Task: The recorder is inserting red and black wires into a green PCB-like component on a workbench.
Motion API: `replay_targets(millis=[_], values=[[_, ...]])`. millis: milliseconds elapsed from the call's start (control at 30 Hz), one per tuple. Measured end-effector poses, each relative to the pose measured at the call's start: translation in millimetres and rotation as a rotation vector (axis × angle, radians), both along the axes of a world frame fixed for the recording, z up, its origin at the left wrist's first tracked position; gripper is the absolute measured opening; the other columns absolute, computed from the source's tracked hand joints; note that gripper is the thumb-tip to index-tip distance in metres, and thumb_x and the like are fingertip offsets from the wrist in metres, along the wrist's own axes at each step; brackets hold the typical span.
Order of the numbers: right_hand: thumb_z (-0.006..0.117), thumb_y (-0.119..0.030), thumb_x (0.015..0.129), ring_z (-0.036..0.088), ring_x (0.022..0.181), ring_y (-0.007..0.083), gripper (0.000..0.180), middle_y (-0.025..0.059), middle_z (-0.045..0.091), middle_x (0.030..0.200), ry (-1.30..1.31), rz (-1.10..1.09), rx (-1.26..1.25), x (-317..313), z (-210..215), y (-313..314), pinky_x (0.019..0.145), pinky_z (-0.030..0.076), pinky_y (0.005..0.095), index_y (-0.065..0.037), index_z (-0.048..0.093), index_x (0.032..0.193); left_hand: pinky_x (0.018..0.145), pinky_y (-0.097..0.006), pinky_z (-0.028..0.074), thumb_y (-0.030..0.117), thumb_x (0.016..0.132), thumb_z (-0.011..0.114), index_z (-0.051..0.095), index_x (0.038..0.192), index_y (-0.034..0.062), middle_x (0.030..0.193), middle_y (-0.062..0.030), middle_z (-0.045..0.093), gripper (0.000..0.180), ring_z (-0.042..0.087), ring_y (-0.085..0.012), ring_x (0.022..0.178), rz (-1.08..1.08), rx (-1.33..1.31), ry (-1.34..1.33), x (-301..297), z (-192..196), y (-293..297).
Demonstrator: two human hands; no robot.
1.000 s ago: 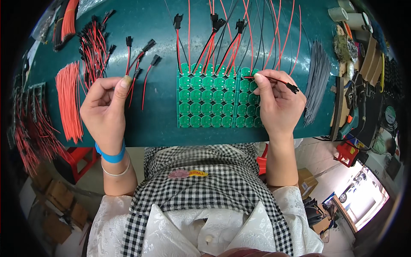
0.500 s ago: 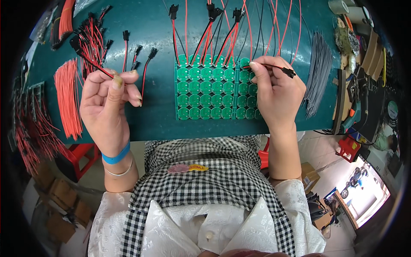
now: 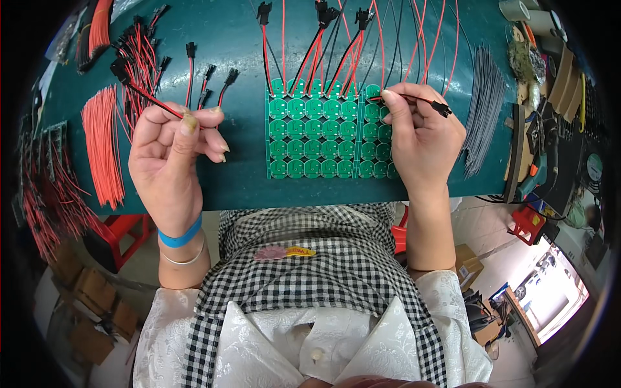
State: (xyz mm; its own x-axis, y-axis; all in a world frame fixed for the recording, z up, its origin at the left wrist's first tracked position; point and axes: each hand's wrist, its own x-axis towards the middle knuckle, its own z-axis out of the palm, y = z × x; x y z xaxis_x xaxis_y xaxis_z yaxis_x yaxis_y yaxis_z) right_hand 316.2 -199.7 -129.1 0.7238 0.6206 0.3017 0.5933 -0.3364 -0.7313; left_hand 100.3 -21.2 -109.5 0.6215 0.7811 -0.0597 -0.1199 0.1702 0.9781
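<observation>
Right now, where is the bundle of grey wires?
In the head view, the bundle of grey wires lies on the green table, just right of the right hand.

Under my right hand: the right-hand columns of the green circuit-board panel are hidden.
In my left grip: the near end of the red-and-black lead vanishes behind my thumb.
Top edge: the soldered wires are cut off.
Right rim: tools on the surface blur together, too small to tell.

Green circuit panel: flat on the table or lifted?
Flat. The green circuit panel lies on the teal table; right hand rests over its right edge, left hand is clear of it.
</observation>
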Motion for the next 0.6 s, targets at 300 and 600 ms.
replay_targets(millis=[300,600], values=[[0.075,-0.009,0.086,0.064,0.061,0.0281,0.016,0.0091,0.067,0.077,-0.192,0.068,-0.088,3,7,7,0.052,0.049,0.0353,-0.002,0.062,0.079,0.061,-0.026,0.054,0.006,0.098,0.064,0.056,0.105,-0.0020,0.098,-0.0219,0.073,0.013,0.067,-0.0168,0.069,-0.148,-0.022,0.091,10,1,-30],[0.074,-0.009,0.087,0.060,0.055,0.0276,0.018,0.0084,0.064,0.075,-0.183,0.010,-0.149,-4,9,4,0.049,0.046,0.0362,-0.003,0.060,0.078,0.067,-0.024,0.057,-0.001,0.097,0.064,0.057,0.104,-0.0032,0.100,-0.0201,0.073,0.011,0.070,-0.0139,0.076,-0.208,-0.113,0.047,13,2,-37]])
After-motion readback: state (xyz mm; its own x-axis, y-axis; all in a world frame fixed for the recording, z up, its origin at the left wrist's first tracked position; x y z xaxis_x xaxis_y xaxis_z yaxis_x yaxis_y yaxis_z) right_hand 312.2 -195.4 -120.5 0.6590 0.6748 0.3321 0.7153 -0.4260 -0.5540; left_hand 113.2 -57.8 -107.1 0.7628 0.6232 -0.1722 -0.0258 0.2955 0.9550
